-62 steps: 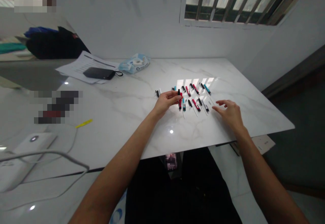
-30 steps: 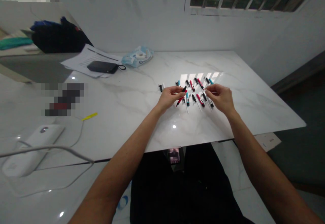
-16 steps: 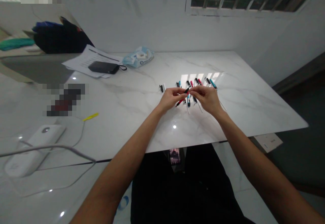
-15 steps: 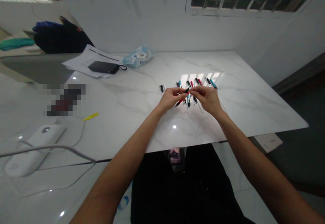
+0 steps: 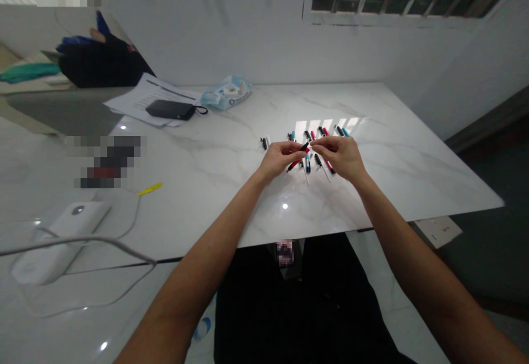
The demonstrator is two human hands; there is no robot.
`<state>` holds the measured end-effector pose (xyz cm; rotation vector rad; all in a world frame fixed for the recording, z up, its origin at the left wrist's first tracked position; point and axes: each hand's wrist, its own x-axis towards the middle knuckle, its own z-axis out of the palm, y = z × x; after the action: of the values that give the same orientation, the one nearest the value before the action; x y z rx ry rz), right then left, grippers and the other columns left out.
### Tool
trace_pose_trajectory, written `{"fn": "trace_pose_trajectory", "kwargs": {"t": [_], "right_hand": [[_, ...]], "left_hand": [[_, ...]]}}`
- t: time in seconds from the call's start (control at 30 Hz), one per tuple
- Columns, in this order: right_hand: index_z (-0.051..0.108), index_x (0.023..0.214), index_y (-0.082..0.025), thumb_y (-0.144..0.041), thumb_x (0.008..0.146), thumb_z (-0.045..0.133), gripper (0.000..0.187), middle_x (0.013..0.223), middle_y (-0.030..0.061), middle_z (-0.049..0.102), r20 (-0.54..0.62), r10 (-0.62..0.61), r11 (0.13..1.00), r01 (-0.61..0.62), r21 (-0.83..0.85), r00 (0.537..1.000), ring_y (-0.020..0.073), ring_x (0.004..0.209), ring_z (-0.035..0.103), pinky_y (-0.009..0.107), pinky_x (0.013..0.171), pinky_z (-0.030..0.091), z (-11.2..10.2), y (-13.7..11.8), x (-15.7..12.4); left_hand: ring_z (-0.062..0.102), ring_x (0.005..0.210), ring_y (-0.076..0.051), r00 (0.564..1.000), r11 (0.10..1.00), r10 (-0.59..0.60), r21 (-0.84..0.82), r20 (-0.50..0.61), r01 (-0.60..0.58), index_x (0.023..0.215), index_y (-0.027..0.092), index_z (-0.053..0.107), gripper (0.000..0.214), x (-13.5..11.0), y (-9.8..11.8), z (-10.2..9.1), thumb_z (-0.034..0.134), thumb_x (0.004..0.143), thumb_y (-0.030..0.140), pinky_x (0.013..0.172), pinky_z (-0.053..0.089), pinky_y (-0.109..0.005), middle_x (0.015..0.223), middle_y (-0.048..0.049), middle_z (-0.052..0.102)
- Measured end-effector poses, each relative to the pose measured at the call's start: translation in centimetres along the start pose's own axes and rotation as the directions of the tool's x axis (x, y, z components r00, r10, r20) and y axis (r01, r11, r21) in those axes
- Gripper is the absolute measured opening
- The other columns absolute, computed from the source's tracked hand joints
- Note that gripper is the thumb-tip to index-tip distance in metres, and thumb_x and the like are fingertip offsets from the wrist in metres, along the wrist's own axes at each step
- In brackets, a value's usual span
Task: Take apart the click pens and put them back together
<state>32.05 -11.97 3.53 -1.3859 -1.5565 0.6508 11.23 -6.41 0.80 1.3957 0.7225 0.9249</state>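
Slim red-and-black plastic pen barrel (image 5: pixel 293 164): tilted, pinched in grip of left hand (image 5: pixel 278 159). Right hand (image 5: pixel 341 157): fingertips just right of barrel; cannot tell whether grip holds small part. Black clip cap (image 5: pixel 318 159), thin white refill tube (image 5: pixel 326 174): near barrel, right side. Glossy white marbled surface (image 5: pixel 206 177): smooth stretch from barrel to straight near edge. Printed white paper sheets (image 5: pixel 140 99): beyond barrel, far left; text too small to read.

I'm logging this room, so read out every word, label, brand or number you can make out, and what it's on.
None can be read.
Papers: lines of print, too small and blurred.
Blue-and-white pack: marks, one round and dark, too blurred.
Pale flat item, lower right: dark marks, too small.
Pens: no lettering can be made out.
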Motion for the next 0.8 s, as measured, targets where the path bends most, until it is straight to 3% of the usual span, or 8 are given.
{"fn": "trace_pose_trajectory", "kwargs": {"t": [0.17, 0.4, 0.67, 0.8], "right_hand": [[0.09, 0.096, -0.022, -0.042, 0.089, 0.078, 0.024, 0.076, 0.0027, 0.078, 0.094, 0.009, 1.0, -0.008, -0.009, 0.995, 0.0154, 0.067, 0.062, 0.035, 0.066, 0.049, -0.33, 0.12, 0.0], [0.088, 0.098, -0.023, -0.048, 0.084, 0.083, 0.029, 0.085, 0.0044, 0.081, 0.027, 0.042, 0.994, -0.045, 0.103, 0.999, 0.0176, 0.073, 0.066, 0.037, 0.07, 0.055, -0.21, 0.54, 0.2], [0.082, 0.089, -0.021, -0.047, 0.081, 0.085, 0.028, 0.073, 0.0016, 0.071, 0.205, 0.143, 0.97, -0.178, 0.166, 0.968, 0.0137, 0.066, 0.055, 0.032, 0.06, 0.045, -0.9, -0.14, -0.15], [0.073, 0.088, -0.021, -0.046, 0.082, 0.087, 0.029, 0.079, 0.0022, 0.069, 0.342, 0.151, 0.937, -0.245, 0.25, 0.927, 0.0147, 0.072, 0.06, 0.032, 0.065, 0.048, -0.79, -0.28, -0.15]], "left_hand": [[0.068, 0.077, -0.015, 1.0, 0.999, -0.016, 0.032, 0.016, 0.015, 0.099, 0.015, 0.085, 0.036, -0.07, -0.08, -0.09, 0.093, 0.073, 0.038, 0.076, 0.053, -0.032, 0.09, -0.0078, 0.08], [0.066, 0.075, -0.015, 1.0, 0.999, -0.007, 0.047, 0.01, 0.007, 0.098, 0.016, 0.085, 0.033, -0.12, -0.03, 0.0, 0.092, 0.075, 0.038, 0.073, 0.051, -0.032, 0.087, -0.0075, 0.079], [0.067, 0.075, -0.015, 0.997, 0.998, -0.018, 0.062, 0.072, 0.014, 0.099, 0.016, 0.086, 0.031, -0.39, 0.1, 0.21, 0.092, 0.076, 0.037, 0.072, 0.051, -0.031, 0.087, -0.0079, 0.079], [0.066, 0.075, -0.015, 0.993, 0.999, 0.004, 0.049, 0.116, -0.01, 0.097, 0.016, 0.085, 0.031, -0.5, 0.28, 0.18, 0.093, 0.075, 0.036, 0.072, 0.051, -0.031, 0.085, -0.0075, 0.078]]}}
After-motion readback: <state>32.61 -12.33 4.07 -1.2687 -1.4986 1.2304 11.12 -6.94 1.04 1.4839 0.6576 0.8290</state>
